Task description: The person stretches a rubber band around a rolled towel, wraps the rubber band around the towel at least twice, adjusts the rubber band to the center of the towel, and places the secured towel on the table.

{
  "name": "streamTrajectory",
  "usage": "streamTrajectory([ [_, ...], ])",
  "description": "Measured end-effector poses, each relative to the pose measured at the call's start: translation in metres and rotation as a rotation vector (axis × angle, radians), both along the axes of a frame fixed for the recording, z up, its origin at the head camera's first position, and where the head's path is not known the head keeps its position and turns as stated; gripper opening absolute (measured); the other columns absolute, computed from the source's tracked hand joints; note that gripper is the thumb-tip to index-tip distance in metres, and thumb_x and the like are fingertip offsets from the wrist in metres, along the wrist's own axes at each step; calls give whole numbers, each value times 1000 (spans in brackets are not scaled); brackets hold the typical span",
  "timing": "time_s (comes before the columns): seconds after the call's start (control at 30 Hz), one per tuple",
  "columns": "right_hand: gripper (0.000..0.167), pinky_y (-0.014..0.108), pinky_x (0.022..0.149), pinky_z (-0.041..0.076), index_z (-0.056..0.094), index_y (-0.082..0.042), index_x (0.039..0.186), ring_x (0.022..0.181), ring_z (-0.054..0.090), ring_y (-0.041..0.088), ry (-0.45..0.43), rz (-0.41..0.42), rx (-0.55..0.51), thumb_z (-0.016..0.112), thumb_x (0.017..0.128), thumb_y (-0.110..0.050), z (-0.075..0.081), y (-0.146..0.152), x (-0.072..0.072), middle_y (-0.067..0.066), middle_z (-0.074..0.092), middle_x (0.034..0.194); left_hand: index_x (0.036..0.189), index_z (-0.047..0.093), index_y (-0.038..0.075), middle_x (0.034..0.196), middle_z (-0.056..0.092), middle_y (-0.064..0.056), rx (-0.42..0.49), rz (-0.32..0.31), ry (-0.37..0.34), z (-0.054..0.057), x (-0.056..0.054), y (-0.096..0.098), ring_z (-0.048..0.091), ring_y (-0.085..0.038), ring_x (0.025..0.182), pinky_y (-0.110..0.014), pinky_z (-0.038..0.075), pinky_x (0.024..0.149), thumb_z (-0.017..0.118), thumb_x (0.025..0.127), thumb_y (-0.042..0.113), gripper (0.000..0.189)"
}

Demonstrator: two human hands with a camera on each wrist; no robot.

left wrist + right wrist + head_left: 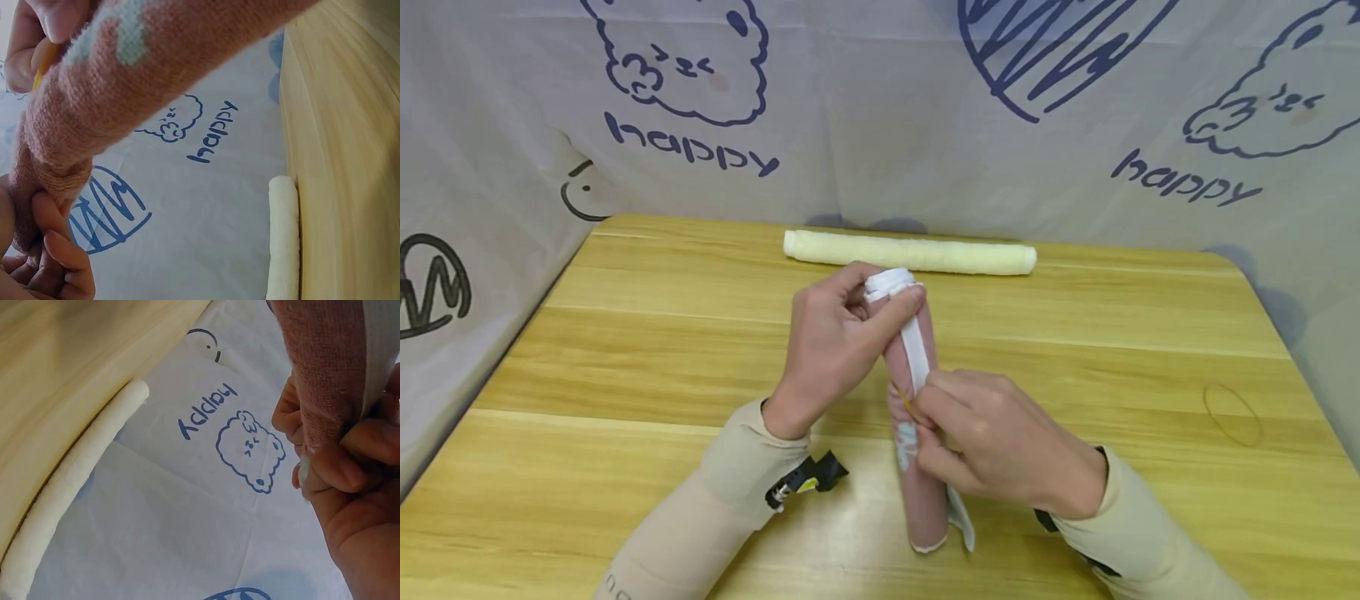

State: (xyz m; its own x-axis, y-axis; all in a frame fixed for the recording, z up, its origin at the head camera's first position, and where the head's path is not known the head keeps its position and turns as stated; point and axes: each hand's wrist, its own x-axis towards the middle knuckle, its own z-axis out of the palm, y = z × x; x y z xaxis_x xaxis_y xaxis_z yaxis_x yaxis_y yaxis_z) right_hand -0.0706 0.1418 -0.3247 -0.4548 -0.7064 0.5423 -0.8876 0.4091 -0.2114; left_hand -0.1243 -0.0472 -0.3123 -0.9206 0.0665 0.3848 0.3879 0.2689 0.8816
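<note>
A rolled pink towel (922, 500) with white edging and a pale blue pattern stands tilted over the middle of the table, narrowed partway along. Its upper end is gripped by my left hand (835, 333), thumb laid over the white edging. At the narrowed part, my right hand (992, 433) pinches a yellow rubber band (906, 403) against the towel. The left wrist view shows the rubber band (47, 62) stretched from under the right fingers, and the left hand (56, 262) curled round the towel end. Part of the band is hidden behind the right fingers.
Along the table's back edge lies a rolled pale yellow towel (910, 252). Another rubber band (1232, 414) rests on the wooden table (625, 358) at the right. A white cloth (880, 108) with drawings hangs behind.
</note>
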Motion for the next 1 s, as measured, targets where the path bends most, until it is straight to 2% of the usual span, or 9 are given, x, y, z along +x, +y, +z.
streamTrajectory([
  [0.33, 17, 8, 53, 31, 50, -15, 78, 61, 38, 1, 21, 7, 9, 62, 78, -3, 0, -1, 1, -8, 45, 69, 95, 76, 2, 68, 71, -10, 17, 29, 26, -2, -4, -1, 50, -8, 49, -22, 38, 39, 81, 89, 20, 20],
  [0.57, 18, 9, 53, 32, 50, -15, 77, 60, 38, 2, 26, 23, 13, 64, 77, -5, -2, -3, 2, -8, 44, 69, 94, 77, 3, 66, 69, -10, 41, 68, 12, -1, -9, -6, 49, -4, 50, -20, 36, 42, 81, 88, 21, 19],
  [0.7, 20, 10, 56, 34, 50, -15, 79, 63, 41, 1, -15, 31, -16, 65, 76, -2, -1, 0, 2, -9, 46, 70, 96, 77, 4, 70, 71, -10, 51, 38, -23, 1, -7, -6, 53, -5, 53, -21, 40, 45, 81, 89, 22, 19],
  [0.83, 21, 12, 59, 37, 52, -14, 80, 65, 44, 2, -4, 19, -54, 65, 74, 1, 3, 4, 0, -9, 48, 71, 96, 76, 6, 74, 71, -8, 34, 3, -38, 4, -3, -6, 54, -7, 56, -22, 42, 46, 82, 88, 23, 20],
  [1.0, 13, 18, 61, 39, 54, -13, 83, 64, 42, 2, 24, -9, -48, 62, 84, -2, 6, 8, -2, -8, 50, 71, 95, 73, 8, 74, 68, -5, 34, -14, -66, 6, 0, -6, 52, -7, 55, -24, 41, 44, 82, 88, 25, 20],
])
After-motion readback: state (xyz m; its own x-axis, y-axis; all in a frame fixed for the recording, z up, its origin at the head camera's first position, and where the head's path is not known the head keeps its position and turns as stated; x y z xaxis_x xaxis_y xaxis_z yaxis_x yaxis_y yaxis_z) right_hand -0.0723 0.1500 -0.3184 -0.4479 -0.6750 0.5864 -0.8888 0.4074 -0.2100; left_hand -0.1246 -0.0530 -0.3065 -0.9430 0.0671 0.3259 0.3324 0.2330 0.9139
